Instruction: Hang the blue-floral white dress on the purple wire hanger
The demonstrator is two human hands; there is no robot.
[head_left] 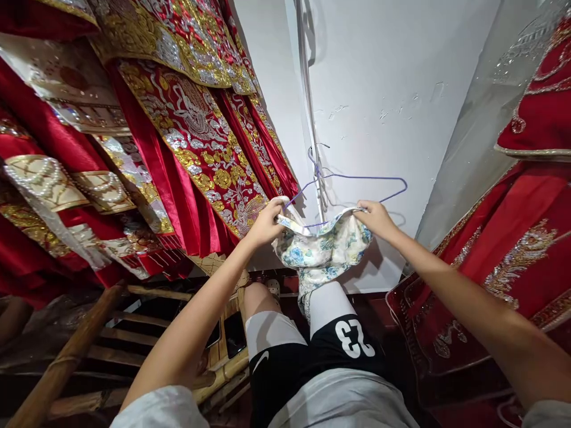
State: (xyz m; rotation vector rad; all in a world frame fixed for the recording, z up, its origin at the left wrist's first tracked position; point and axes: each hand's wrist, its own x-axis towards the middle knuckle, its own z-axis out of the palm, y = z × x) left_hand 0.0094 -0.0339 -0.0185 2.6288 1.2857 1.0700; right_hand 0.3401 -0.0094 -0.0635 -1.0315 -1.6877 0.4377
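A white garment with blue and yellow flowers (pixel 332 246) is stretched between my two hands, its lower part hanging down by my knees. My left hand (pixel 269 221) pinches its upper edge on the left. At the opposite end, my right hand (pixel 375 217) grips the edge with thumb and fingers. A thin purple wire hanger (pixel 361 177) hangs just above and behind the garment. Its left arm runs down by my left hand, and its right end sticks out above my right hand. Part of its lower bar is hidden by the cloth.
Red gowns with gold and silver embroidery (pixel 200 131) hang close on the left. Another red embroidered gown (pixel 526 238), partly under clear plastic, hangs on the right. A bamboo rack (pixel 89 345) stands low at left with a dark phone (pixel 235 334). Ahead is a white wall (pixel 392 71).
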